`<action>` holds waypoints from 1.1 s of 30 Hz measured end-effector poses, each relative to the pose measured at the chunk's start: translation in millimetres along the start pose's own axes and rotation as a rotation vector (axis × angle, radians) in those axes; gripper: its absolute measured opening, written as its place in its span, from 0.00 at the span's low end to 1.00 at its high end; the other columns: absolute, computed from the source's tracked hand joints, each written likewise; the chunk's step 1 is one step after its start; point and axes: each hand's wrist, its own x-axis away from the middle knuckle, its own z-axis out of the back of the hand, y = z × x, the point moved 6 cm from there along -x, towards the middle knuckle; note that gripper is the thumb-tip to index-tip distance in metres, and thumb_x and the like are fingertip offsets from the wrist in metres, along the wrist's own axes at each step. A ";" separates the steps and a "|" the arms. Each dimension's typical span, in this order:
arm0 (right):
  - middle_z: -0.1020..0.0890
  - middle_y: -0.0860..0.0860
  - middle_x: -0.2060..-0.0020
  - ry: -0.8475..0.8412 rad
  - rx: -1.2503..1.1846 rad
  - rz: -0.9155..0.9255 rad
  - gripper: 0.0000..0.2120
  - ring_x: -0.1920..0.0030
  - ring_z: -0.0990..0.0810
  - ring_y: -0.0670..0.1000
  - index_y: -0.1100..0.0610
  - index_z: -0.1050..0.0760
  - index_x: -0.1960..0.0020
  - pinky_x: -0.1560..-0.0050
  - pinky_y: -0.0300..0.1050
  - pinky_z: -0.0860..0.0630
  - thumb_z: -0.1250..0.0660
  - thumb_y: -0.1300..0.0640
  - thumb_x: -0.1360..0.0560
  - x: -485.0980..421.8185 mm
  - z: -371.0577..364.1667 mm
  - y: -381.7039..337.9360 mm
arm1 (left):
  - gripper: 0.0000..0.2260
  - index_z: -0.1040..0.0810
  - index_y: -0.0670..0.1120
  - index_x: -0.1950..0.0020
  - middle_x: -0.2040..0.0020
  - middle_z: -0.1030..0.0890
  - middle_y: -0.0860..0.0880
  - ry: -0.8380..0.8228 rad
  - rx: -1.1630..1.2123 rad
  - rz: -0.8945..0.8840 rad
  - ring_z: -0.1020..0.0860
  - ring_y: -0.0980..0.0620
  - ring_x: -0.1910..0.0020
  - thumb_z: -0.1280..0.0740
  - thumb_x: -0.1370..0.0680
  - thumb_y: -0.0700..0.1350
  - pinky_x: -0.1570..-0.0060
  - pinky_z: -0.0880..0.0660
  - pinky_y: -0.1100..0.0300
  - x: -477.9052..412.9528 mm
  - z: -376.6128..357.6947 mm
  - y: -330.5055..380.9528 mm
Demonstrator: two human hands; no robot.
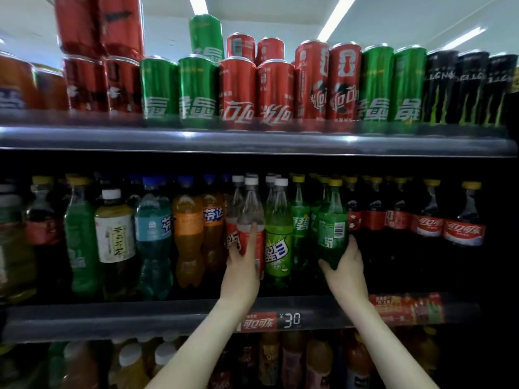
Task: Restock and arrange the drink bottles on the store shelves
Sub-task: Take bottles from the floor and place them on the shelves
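Note:
My left hand [243, 262] grips the lower body of a clear bottle with a red label and white cap [250, 209] on the middle shelf [112, 318]. My right hand [345, 263] holds the bottom of a green bottle with a yellow cap [332, 217], which leans slightly left at the shelf front. Between the two stands a light green bottle with a white cap [278, 234]. Dark cola bottles with red labels [427, 223] fill the row to the right.
Orange bottles [186, 228], a blue bottle [153, 228] and a tea bottle [115, 228] stand to the left. Red, green and black cans [238, 91] crowd the top shelf. A price tag [290, 320] sits on the shelf edge; more bottles [292, 360] stand below.

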 end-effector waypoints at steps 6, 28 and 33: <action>0.36 0.60 0.30 0.245 0.130 0.422 0.40 0.30 0.41 0.57 0.57 0.47 0.25 0.32 0.55 0.36 0.28 0.62 0.29 42.0 -7.6 -55.4 | 0.38 0.66 0.60 0.25 0.23 0.49 0.43 0.019 -0.025 -0.055 0.40 0.42 0.27 0.40 0.20 0.47 0.44 0.24 0.54 5.5 13.6 -9.2; 0.25 0.62 0.34 0.076 0.832 0.586 0.60 0.27 0.40 0.59 0.53 0.52 0.22 0.28 0.62 0.66 0.22 0.39 0.44 37.2 -102.4 -141.0 | 0.30 0.53 0.55 0.22 0.23 0.47 0.58 -0.017 0.704 -0.170 0.49 0.64 0.25 0.40 0.19 0.46 0.25 0.51 0.61 -15.5 46.9 -39.5; 0.35 0.65 0.28 -0.038 0.934 0.585 0.59 0.25 0.47 0.61 0.48 0.55 0.22 0.30 0.64 0.68 0.22 0.47 0.43 34.2 -107.9 -133.5 | 0.23 0.51 0.61 0.26 0.25 0.46 0.60 -0.095 0.931 -0.039 0.48 0.64 0.27 0.46 0.18 0.55 0.27 0.51 0.65 -26.8 23.1 -43.2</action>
